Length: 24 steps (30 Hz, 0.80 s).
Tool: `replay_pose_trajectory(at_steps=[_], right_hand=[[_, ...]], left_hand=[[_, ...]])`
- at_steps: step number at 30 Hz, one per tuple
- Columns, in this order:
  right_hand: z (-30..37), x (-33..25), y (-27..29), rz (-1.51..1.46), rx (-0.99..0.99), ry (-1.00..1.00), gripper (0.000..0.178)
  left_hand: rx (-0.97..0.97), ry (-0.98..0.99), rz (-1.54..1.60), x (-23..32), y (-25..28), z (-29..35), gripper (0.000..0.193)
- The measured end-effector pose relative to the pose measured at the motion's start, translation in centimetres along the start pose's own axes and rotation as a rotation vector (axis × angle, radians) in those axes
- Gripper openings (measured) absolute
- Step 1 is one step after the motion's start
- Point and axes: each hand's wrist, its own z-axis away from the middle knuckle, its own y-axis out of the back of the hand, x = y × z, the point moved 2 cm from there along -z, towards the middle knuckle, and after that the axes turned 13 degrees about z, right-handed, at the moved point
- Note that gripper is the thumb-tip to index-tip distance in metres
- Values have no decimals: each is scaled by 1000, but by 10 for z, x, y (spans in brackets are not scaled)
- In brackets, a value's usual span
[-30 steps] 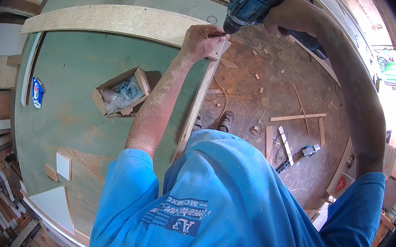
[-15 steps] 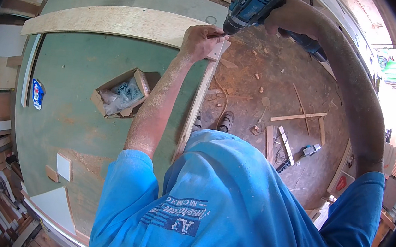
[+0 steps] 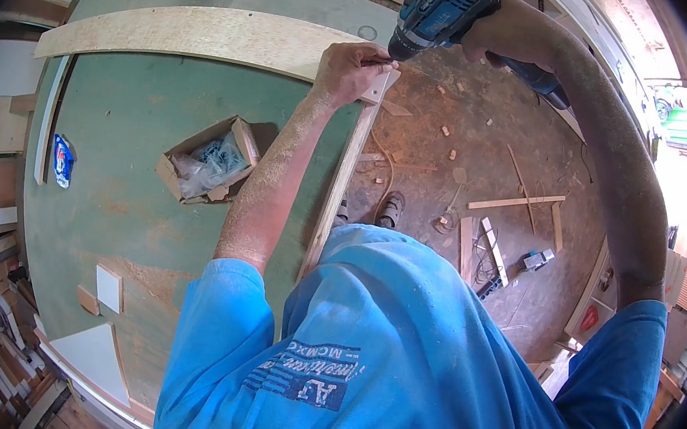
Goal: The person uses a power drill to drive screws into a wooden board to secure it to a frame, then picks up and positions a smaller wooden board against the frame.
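Observation:
My right hand [image 3: 501, 32] is wrapped round the handle of a blue and black cordless drill [image 3: 442, 11], whose chuck points down at the end of a long pale wooden board [image 3: 203, 35]. Just under the chuck, the fingertips of my left hand [image 3: 348, 73] are pinched together on something too small to make out, close to the bit. That hand rests over the board's right end, where the board meets a narrow wooden strip [image 3: 347, 160] running toward me. A dark hole shows in the corner beside the fingers.
On the green worktop [image 3: 123, 242] stands an open cardboard box [image 3: 209, 158] with a plastic bag of hardware. A blue packet [image 3: 63, 161] lies at the left, white offcuts [image 3: 98, 360] nearer me. Wood strips [image 3: 516, 202] and a corded tool [image 3: 537, 260] lie on the floor to the right.

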Motion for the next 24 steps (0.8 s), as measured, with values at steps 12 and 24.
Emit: replay_pose_trajectory(at_steps=[12,24], right_hand=[[0,10,-17,-2,125,-1,39],[6,-1,-21,65,117,-2,28]], left_hand=[[-4,26,30,2,3,1,20],[282,-378,-512,-17,59,-38,35]])
